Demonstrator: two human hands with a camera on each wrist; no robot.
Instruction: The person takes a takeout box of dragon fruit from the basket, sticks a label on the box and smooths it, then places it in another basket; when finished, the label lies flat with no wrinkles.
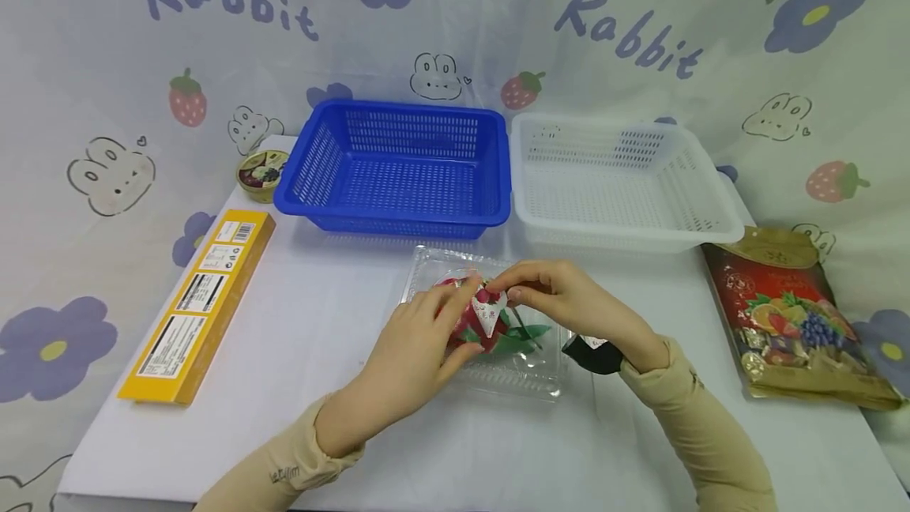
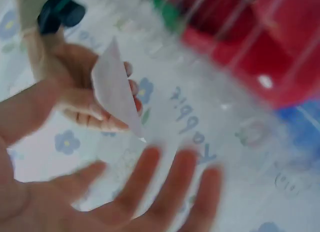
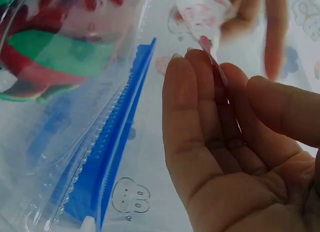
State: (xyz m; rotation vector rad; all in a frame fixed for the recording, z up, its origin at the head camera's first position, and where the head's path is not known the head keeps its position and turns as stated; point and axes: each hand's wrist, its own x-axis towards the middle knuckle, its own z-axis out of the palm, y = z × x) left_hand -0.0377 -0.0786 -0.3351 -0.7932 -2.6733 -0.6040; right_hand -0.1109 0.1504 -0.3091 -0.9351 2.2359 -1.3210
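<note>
While your hands meet over the middle of the desk [image 1: 341,417], read the layout from its left edge across. A yellow box [image 1: 201,304] lies along the left edge, its long axis running from the near side toward the far left corner, where a small round cup [image 1: 261,174] stands. At the far edge, a blue basket [image 1: 402,167] and a white basket [image 1: 620,182] sit side by side, rims almost touching. Just in front of the seam between them lies the clear plastic tray [image 1: 522,374], holding a red and green fruit [image 1: 490,330].

Your left hand [image 1: 412,354] rests on the tray's left part with fingers extended and fairly straight; the left wrist view shows the palm wide and holding nothing. Your right hand [image 1: 562,303] reaches in from the right and pinches a white label [image 1: 489,311] between thumb and fingertips [image 3: 200,86]. The label is a tapered piece: its point faces down toward the near edge, its long axis running roughly far to near, and it stands above the fruit at the tray's centre. A black object [image 1: 593,354] lies just beside your right wrist.

Bare desk shows between the yellow box and the tray, and along the near edge on both sides of your forearms. At the right edge, a candy bag [image 1: 789,314] lies well apart from the tray, lengthwise from far to near.
</note>
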